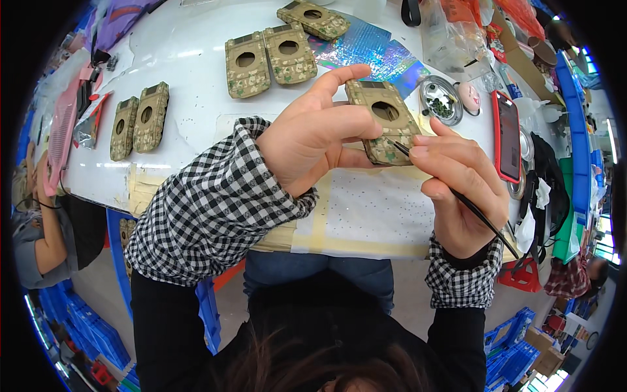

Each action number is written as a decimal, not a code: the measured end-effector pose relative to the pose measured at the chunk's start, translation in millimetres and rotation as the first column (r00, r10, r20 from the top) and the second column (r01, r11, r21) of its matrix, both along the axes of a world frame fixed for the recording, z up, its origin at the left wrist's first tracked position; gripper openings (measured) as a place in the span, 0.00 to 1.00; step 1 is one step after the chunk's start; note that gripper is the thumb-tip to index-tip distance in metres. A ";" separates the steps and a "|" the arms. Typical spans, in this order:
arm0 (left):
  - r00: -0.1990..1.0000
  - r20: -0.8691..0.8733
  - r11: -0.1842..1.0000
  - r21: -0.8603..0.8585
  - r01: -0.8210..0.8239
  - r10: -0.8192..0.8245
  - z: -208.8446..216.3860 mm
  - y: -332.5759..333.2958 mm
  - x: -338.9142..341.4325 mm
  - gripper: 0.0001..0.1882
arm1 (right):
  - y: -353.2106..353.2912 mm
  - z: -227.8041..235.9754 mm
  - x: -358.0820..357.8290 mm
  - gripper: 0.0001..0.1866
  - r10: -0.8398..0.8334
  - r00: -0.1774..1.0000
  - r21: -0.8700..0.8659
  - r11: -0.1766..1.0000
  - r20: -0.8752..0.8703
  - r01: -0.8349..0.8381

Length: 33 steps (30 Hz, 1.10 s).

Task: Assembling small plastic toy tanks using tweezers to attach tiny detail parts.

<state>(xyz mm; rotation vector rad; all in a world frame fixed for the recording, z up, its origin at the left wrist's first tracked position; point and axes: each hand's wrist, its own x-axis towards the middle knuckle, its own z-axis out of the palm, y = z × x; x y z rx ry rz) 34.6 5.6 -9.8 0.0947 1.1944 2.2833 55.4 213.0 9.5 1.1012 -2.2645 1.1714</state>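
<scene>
**Camouflage shell held up for brushwork**

Far left on the white worktop (189, 59) lies a pair of camouflage shells (139, 119), side by side, each with a round hole in the top. Further in sits another pair (268, 59), and one more shell (313, 19) lies near the far edge on a shiny foil sheet (366, 46).

The left hand (313, 140) holds up a shell of the same kind (384, 124) just above the worktop. Its grip is pinched on the piece: the forefinger arches over the far end, the thumb presses along the near side. The shell looks like moulded plastic, hollow and therefore probably light, stiff enough to bear a firm pinch. Holding it by the ends and edges, as here, keeps fingers off the painted top face, which may smear if wet.

The right hand (460, 189) has its grip pressed together on a thin dark brush (470, 206), held like a pen, the tip touching the shell's near right corner. The brush is slim and light, best taken low on the handle for control.

To the right stand a small metal dish (441, 99) of dark bits and a red phone (506, 134)
</scene>
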 end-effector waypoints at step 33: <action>0.953 -0.299 0.998 -0.028 -0.057 0.046 2.7 2.5 1.1 0.42 | 1.8 2.5 35.0 0.10 0.075 0.750 0.388 0.886 -0.657 0.252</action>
